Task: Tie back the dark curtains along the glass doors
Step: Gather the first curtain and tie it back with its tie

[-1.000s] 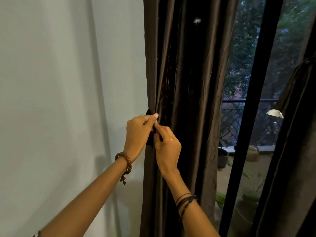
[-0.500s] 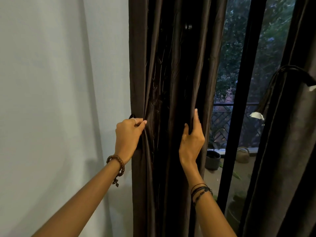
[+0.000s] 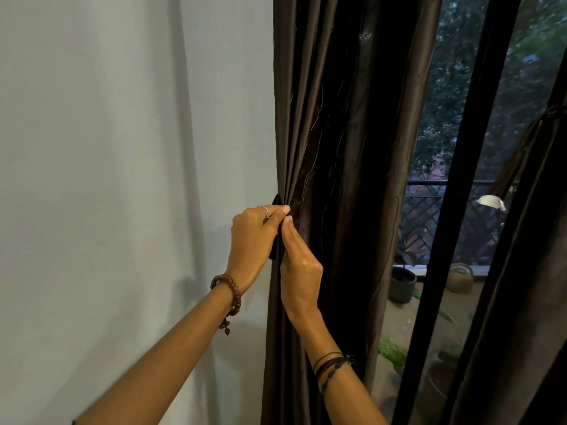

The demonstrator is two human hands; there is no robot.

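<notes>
A pale wall [image 3: 107, 179] fills the left half of the view, bare up to the edge of the dark curtain [image 3: 346, 133], which hangs gathered in narrow folds right against it. At that edge, a person's left hand [image 3: 250, 240], a beaded bracelet [image 3: 228, 297] on its wrist, pinches a dark tie-back strap [image 3: 276, 240] where the folds bunch tightest. The right hand [image 3: 299, 262], cords around its wrist, meets it fingertip to fingertip, fingers closed on the same strap, both hands touching in front of the curtain's left border. To the right of the curtain, a strip of glass door [image 3: 429, 148] stands uncovered, showing a balcony railing [image 3: 429, 210], a dark pot [image 3: 402, 283] and foliage outside. A black door frame [image 3: 454, 210] cuts the view diagonally. Beyond it, at the far right, a second curtain [image 3: 527, 302] hangs, already cinched high up.
</notes>
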